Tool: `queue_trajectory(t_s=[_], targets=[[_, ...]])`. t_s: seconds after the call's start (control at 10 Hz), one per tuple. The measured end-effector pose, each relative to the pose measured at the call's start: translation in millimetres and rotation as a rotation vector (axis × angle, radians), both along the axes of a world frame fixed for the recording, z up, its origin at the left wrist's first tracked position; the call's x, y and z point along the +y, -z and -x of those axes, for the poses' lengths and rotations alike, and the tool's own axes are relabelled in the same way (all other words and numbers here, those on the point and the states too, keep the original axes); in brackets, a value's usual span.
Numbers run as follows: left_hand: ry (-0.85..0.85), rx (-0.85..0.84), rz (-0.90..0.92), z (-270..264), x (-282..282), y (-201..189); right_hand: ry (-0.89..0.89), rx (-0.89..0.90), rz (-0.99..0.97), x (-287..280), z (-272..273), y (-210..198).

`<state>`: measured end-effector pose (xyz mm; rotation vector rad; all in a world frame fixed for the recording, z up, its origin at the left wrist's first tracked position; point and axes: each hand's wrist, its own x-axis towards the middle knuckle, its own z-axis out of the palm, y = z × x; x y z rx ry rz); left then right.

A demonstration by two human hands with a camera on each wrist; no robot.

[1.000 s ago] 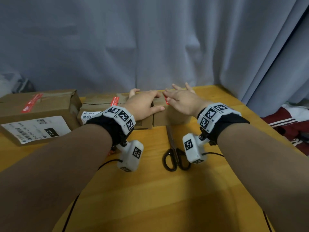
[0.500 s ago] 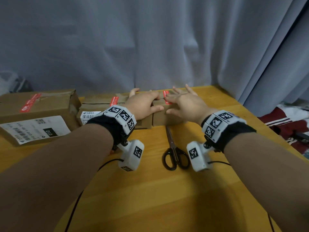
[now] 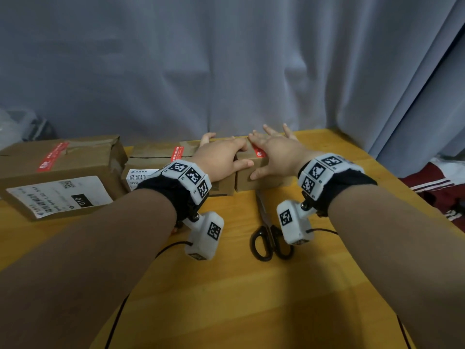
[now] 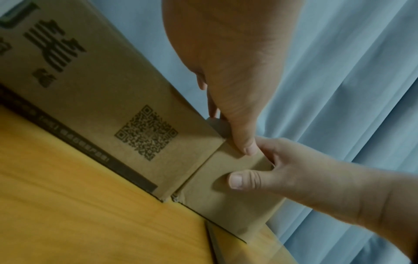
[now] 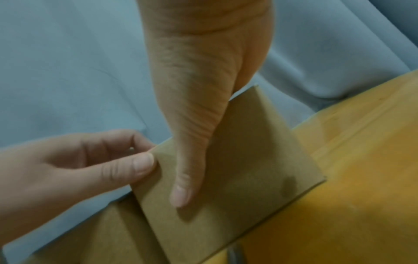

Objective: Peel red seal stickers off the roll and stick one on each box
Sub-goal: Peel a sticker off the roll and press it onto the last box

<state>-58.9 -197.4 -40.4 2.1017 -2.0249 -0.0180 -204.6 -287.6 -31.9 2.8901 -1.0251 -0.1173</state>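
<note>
At twelve o'clock my left hand (image 3: 221, 159) grips the small box (image 3: 274, 183); my right hand (image 3: 276, 153), fingers spread wide, presses its red sticker (image 3: 260, 153).

Brown cardboard boxes (image 3: 75, 159) bear red stickers (image 3: 177, 153); table (image 3: 239, 298) yellow wood, curtain (image 3: 226, 71) grey-blue, scissors (image 3: 263, 210) black.

The head view looks down over the yellow wooden worktop (image 3: 226, 298) toward the grey curtain (image 3: 226, 59). Both wrist views press close to the small brown cardboard box (image 5: 248, 151), shared by all three.
</note>
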Motion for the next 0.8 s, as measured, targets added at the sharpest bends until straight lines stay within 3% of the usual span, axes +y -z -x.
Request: queue_trajectory(t_s=[0.2,0.4,0.6,0.8], targets=[[-0.009,-0.029,0.003,3.4,0.5,-2.8,-0.057,-0.247,0.074,17.9,17.3,8.9],[-0.065,-0.045,-0.011,5.4,-2.6,-8.8,-0.016,-0.318,0.108,13.5,8.1,8.4],[-0.146,0.066,-0.007,-0.5,-7.3,-6.9,0.053,-0.468,0.106,15.0,-0.7,13.9],[-0.141,0.091,-0.036,-1.1,-2.5,-19.0,0.021,-0.450,0.223,32.0,1.0,12.6]])
